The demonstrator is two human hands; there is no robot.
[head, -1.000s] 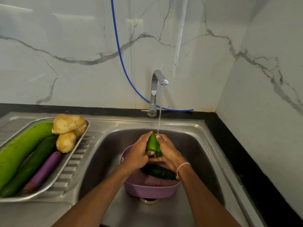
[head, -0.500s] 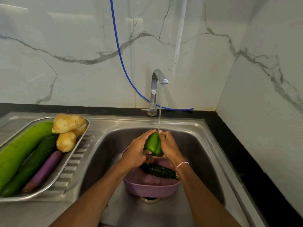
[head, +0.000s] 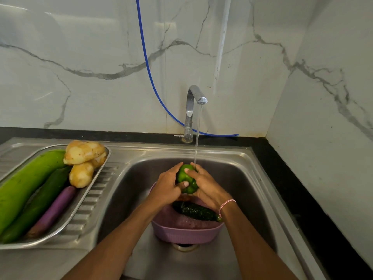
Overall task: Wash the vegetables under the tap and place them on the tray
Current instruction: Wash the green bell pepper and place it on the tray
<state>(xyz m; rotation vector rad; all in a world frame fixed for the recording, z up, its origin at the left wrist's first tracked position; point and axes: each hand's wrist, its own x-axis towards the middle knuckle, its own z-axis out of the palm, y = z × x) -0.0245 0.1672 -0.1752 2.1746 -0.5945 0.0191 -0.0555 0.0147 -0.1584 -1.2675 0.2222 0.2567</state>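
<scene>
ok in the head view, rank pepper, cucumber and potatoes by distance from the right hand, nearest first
1. Pepper: held in the right hand, under the tap.
2. Cucumber: just below, in the basket.
3. Potatoes: far left, on the tray.

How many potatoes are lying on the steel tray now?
3 potatoes, all at the far end of the tray: one on top, one partly hidden beneath it, one nearer the person. Others could lie hidden underneath.
</scene>
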